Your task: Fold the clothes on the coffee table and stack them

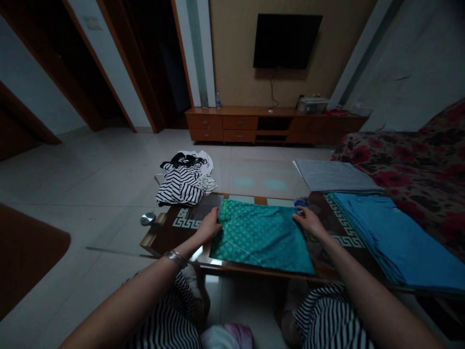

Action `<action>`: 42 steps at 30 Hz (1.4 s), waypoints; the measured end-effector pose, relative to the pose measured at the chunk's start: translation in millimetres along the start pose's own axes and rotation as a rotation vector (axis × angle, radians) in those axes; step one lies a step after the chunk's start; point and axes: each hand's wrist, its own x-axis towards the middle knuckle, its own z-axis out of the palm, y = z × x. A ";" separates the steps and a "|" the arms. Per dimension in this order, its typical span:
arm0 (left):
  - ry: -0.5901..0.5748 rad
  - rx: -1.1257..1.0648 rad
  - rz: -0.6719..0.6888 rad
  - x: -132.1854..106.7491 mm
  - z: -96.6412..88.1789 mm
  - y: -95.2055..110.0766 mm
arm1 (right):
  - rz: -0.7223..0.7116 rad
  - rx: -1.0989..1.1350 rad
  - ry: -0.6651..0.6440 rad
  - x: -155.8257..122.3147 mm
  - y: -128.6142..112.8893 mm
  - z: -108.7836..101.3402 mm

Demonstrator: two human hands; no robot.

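A green patterned garment (259,236) lies spread flat on a low glass-topped table (170,231) in front of me. My left hand (209,224) grips its far left corner with curled fingers; a bangle sits on that wrist. My right hand (308,219) pinches the far right corner of the same garment. Both arms reach forward over my striped-trousered knees.
A folded blue cloth (395,237) and a folded grey cloth (336,175) lie on the table's right part. A heap of black-and-white striped clothes (183,184) sits at the far left corner. A floral sofa (410,165) stands right; a wooden TV cabinet (269,125) lines the far wall.
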 end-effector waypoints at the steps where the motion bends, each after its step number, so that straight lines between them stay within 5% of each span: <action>1: -0.010 -0.010 -0.028 1.4 -0.3 -0.9 | -0.035 -0.044 0.028 3.9 -2.0 2.1; 5: 0.028 -0.080 -0.098 16.0 -0.9 -3.6 | -0.066 -0.064 0.041 19.4 -6.6 7.6; 14: 0.164 -0.255 -0.098 66.1 5.0 8.4 | 0.024 0.105 -0.166 48.1 -2.9 10.5; 21: 0.193 -0.264 -0.042 84.7 11.2 12.1 | -0.009 0.197 -0.127 51.6 -3.9 -2.0; 30: 0.285 -0.163 -0.107 93.8 12.1 18.3 | -0.113 0.216 -0.308 49.1 0.9 -18.5; 42: 0.319 -0.024 -0.154 89.6 12.1 20.9 | -0.009 -0.177 -0.030 48.0 -4.0 2.8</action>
